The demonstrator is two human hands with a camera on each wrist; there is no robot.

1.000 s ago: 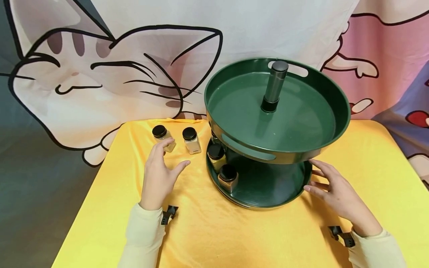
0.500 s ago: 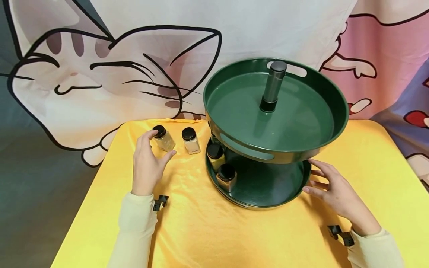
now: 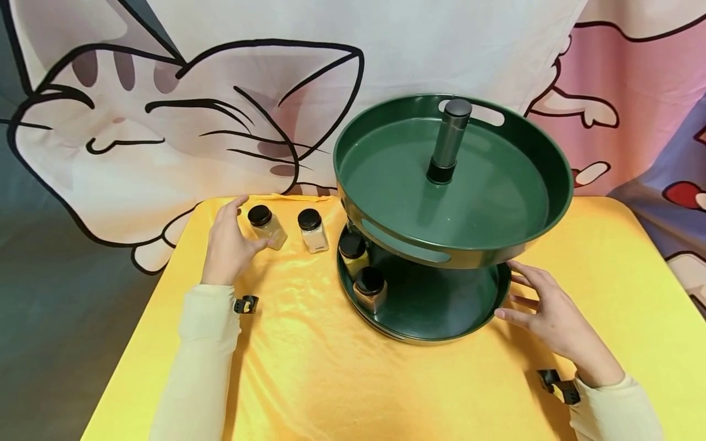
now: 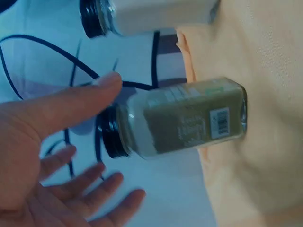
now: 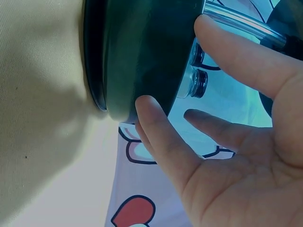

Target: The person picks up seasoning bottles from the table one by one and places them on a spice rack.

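Observation:
My left hand is around the left side of a square glass spice jar with a black lid and tan powder. Its fingers are spread, and the thumb overlaps the jar's lower front in the head view. In the left wrist view the thumb passes close by the lid, with the other fingers apart from the jar. My right hand rests with relaxed fingers at the right rim of the lower green tray. In the right wrist view its fingertips touch the tray wall.
A second spice jar with pale powder stands right of the first. Several black-lidded jars, including a front one, stand at the lower tray's left side. The upper green tray overhangs them, with a central post. Yellow cloth covers the table.
My left hand has moved left and farther back, from in front of the left jar to its left side. The right hand stays at the tray rim.

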